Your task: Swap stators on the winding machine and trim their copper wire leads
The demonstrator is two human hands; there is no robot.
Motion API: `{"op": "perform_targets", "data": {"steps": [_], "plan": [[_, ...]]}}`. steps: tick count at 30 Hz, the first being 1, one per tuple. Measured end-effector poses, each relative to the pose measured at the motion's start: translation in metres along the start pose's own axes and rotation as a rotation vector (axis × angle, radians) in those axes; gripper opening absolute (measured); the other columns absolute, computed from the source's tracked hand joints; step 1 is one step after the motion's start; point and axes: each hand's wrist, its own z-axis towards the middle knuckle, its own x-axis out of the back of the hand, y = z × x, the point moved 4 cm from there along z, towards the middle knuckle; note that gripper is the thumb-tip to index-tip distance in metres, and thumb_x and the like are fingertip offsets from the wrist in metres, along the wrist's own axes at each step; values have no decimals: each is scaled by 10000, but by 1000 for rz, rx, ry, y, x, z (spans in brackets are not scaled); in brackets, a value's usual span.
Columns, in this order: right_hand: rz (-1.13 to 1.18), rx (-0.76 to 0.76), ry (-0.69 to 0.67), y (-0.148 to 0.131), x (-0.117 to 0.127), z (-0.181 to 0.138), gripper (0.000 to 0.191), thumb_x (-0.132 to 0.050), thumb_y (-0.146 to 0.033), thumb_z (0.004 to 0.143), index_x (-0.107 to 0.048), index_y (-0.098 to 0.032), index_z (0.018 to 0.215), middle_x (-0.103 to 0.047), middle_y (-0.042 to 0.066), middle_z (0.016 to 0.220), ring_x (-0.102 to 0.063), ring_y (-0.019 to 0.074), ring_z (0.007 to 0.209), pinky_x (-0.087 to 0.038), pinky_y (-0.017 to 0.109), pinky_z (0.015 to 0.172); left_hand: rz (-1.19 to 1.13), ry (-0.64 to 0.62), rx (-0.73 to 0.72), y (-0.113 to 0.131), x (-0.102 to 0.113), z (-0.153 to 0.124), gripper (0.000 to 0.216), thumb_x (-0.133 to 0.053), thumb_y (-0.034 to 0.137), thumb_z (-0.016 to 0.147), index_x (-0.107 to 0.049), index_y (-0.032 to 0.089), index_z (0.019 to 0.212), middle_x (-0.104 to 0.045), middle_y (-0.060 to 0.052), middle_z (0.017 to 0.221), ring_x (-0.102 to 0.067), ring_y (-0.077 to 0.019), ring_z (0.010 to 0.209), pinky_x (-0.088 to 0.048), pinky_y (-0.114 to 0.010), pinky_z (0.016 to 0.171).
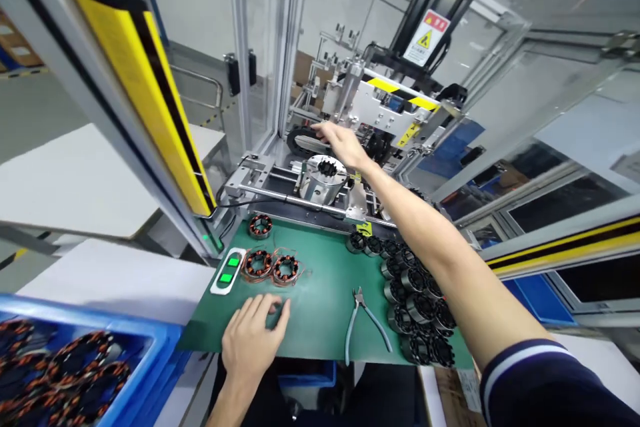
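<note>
My right hand [343, 143] reaches into the machine, above and behind a round metal fixture [323, 188]. Its fingers stretch to the left beside a black cable loop [303, 141], and nothing shows in them. On the fixture sits a black toothed core [327, 167]. Low over the front of the green mat [320, 307] is my left hand [255, 333], thumb apart from the loosely bent fingers, holding nothing. Just beyond it lie two stators wound with copper wire [259, 265], [285, 269], loose wire ends around them. Another wound stator [261, 226] stands farther back.
Diagonal cutters [361, 323] with pale blue handles lie on the mat. Several unwound stator cores [417, 307] crowd its right side. A two-button panel [229, 271] glows green at left. A blue bin [145, 347] holds wound stators. Yellow-black posts [145, 93] flank the opening.
</note>
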Motion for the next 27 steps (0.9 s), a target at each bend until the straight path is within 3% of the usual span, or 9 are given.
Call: {"op": "perform_targets", "data": {"steps": [3, 6, 10, 13, 19, 24, 27], "plan": [[15, -117, 172, 28, 75, -43, 853, -198, -787, 1072, -699, -173, 1387, -777, 84, 1141, -741, 183, 953, -570, 364, 1018, 14, -24, 3, -3, -3, -2, 254, -667, 363, 1056, -671, 235, 837, -653, 16, 729, -644, -183, 711, -422, -347, 762], [-96, -310, 128, 77, 112, -95, 845, -132, -745, 1084, -652, -192, 1456, -765, 101, 1236, -738, 196, 1031, -558, 395, 1055, 36, -74, 11, -7, -8, -4, 288, -628, 401, 1069, -675, 244, 833, -664, 4, 738, -653, -199, 739, -426, -359, 779], [-179, -544, -39, 132, 97, -147, 724, -298, -722, 1074, -602, -250, 1531, -755, 118, 1347, -694, 296, 1262, -473, 535, 1187, 64, -96, 19, -8, -10, -4, 311, -589, 425, 1080, -664, 244, 839, -653, 1, 759, -630, -200, 731, -422, -364, 788], [-156, -615, -93, 146, 80, -156, 678, -325, -718, 1070, -602, -303, 1529, -797, 78, 1252, -705, 333, 1250, -480, 570, 1167, 75, -89, 47, -7, -9, -2, 328, -562, 453, 1083, -651, 246, 845, -629, 0, 761, -606, -204, 721, -425, -358, 784], [-113, -590, -98, 140, 99, -155, 568, -292, -631, 1122, -693, -329, 1386, -798, 28, 1211, -713, 236, 1196, -513, 427, 1142, 91, -125, 37, -7, -8, 3, 378, -503, 504, 1068, -632, 256, 814, -591, -1, 730, -606, -215, 712, -426, -357, 765], [-181, -559, -7, 126, 110, -171, 422, -635, -527, 1059, -693, -206, 1328, -691, 120, 1373, -679, 265, 1229, -560, 527, 1097, 121, -183, 67, -10, -10, 4, 358, -517, 493, 1036, -643, 270, 787, -604, -2, 721, -637, -226, 726, -403, -350, 732], [-205, -483, 83, 101, 114, -173, 375, -677, -470, 1044, -707, -186, 1287, -699, 123, 1350, -676, 271, 1238, -557, 536, 1104, 116, -162, 73, -7, -6, 6, 369, -511, 471, 1031, -630, 261, 752, -589, 2, 702, -634, -213, 698, -401, -339, 731]]}}
